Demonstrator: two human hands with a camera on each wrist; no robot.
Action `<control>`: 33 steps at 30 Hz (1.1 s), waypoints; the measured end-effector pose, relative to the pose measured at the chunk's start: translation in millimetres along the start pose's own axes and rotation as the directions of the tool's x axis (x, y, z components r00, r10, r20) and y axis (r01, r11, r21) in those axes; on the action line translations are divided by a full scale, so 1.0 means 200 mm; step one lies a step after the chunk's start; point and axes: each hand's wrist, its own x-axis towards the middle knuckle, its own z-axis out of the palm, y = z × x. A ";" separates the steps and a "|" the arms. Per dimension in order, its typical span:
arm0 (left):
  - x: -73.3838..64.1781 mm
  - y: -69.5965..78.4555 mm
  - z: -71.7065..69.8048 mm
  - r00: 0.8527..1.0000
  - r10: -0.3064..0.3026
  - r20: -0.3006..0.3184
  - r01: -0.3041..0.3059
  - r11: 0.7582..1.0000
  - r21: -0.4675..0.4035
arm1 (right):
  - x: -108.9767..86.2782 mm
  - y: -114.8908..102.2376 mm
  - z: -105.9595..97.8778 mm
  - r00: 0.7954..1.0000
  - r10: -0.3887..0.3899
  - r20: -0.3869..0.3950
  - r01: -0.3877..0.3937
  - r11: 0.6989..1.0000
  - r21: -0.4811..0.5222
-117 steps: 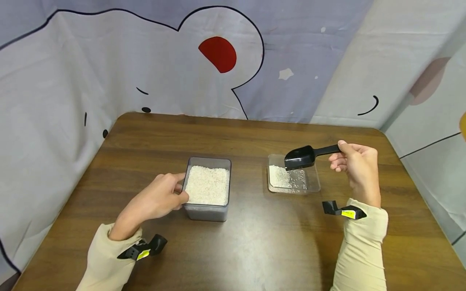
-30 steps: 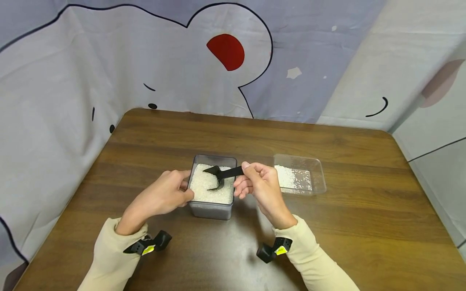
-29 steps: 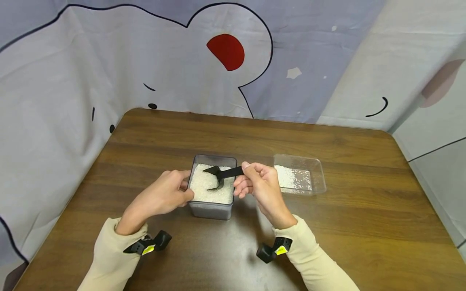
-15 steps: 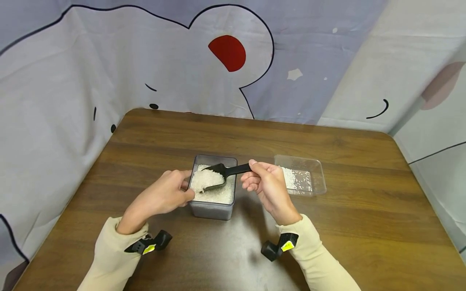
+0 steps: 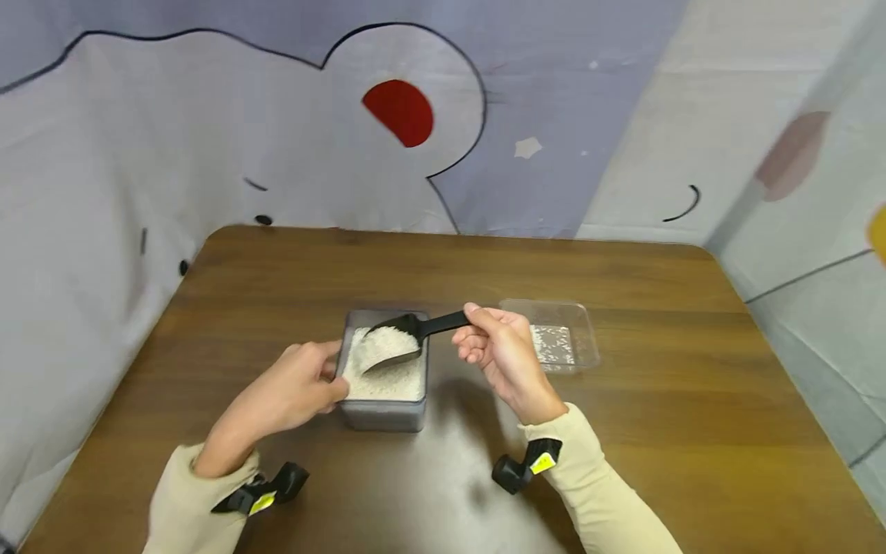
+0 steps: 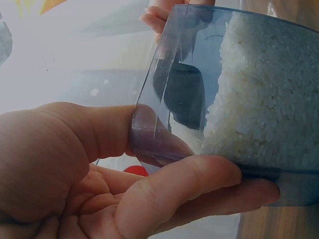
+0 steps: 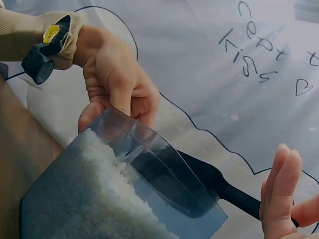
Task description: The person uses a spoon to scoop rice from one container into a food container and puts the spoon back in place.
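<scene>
A grey see-through container (image 5: pixel 384 416), filled high with white rice (image 5: pixel 400 385), stands left of the table's middle. My left hand (image 5: pixel 298 388) grips its left wall at the rim, between thumb and fingers. With my right hand (image 5: pixel 508 358) I pinch the end of a black scoop's (image 5: pixel 443 322) handle. The scoop bears a heap of rice and hangs within the container's mouth, close over the rice there. In the right wrist view the scoop (image 7: pixel 169 181) shows through the container's wall (image 7: pixel 199 219), above the rice's sloping surface.
To the right, partly behind my right hand, lies a shallow clear tray (image 5: pixel 585 338) with some rice grains (image 5: pixel 554 346) in it. The wooden table (image 5: pixel 692 369) has a printed curtain (image 5: pixel 540 100) along its back and sides.
Seconds ago the scoop was over the clear tray; it then went left into the container's rice. Since then it has come up, heaped with rice. The left hand keeps its grip. The head view has shifted.
</scene>
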 end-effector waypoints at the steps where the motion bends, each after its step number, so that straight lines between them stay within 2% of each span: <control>1: -0.05 -0.03 0.00 1.000 -0.026 -0.011 0.026 1.000 -0.008 | 0.01 0.03 0.03 0.999 0.029 0.034 -0.028 1.000 -0.002; 4: -0.18 -0.11 0.00 0.993 -0.113 -0.029 0.111 0.992 -0.059 | 0.03 0.11 0.12 0.984 0.114 0.137 -0.110 0.993 -0.036; 5: -0.21 -0.13 0.00 0.990 -0.136 -0.030 0.133 0.988 -0.078 | 0.03 0.13 0.14 0.980 0.127 0.154 -0.121 0.992 -0.046; 7: -0.23 -0.14 0.00 0.989 -0.142 -0.030 0.139 0.985 -0.101 | 0.03 0.15 0.15 0.981 0.121 0.150 -0.115 0.992 -0.053; 11: -0.20 -0.13 0.00 0.992 -0.125 -0.033 0.122 0.989 -0.078 | 0.03 0.13 0.15 0.990 0.084 0.111 -0.081 0.996 -0.030; 14: -0.18 -0.12 -0.01 0.991 -0.127 -0.027 0.125 0.990 -0.065 | 0.02 0.12 0.13 0.990 0.082 0.112 -0.081 0.997 -0.016; 19: -0.18 -0.11 -0.01 0.990 -0.142 -0.016 0.141 0.986 -0.085 | 0.02 0.11 0.12 0.988 0.096 0.119 -0.095 0.995 -0.013; 26: -0.17 -0.10 -0.01 0.993 -0.112 -0.043 0.111 0.994 -0.017 | 0.03 0.11 0.12 0.991 0.093 0.097 -0.092 0.996 -0.013; 33: -0.17 -0.09 -0.02 0.993 -0.116 -0.035 0.116 0.993 0.013 | 0.03 0.09 0.11 0.990 0.105 0.096 -0.106 0.994 0.006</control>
